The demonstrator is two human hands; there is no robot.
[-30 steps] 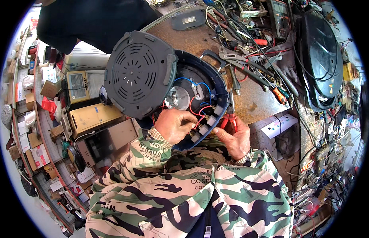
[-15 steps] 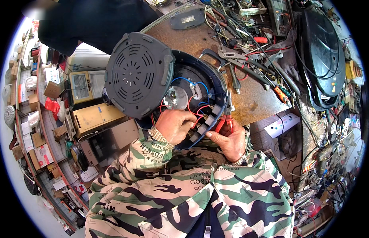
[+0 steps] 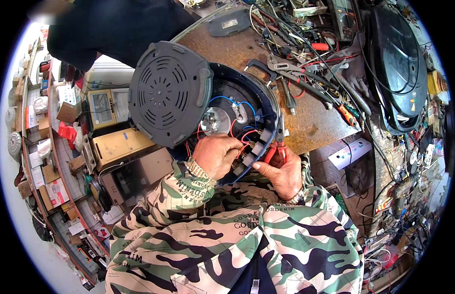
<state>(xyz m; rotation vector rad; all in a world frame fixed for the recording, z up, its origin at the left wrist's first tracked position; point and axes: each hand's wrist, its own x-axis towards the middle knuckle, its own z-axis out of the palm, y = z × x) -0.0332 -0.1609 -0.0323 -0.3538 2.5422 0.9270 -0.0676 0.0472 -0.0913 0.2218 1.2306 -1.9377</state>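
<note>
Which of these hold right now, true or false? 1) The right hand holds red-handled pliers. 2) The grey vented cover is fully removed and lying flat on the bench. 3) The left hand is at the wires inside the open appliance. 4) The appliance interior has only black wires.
1) True: the right hand grips red-handled pliers.
2) False: the grey vented cover stands tilted up against the open appliance, not flat on the bench.
3) True: the left hand is at the wires inside the housing.
4) False: red and blue wires show.
</note>
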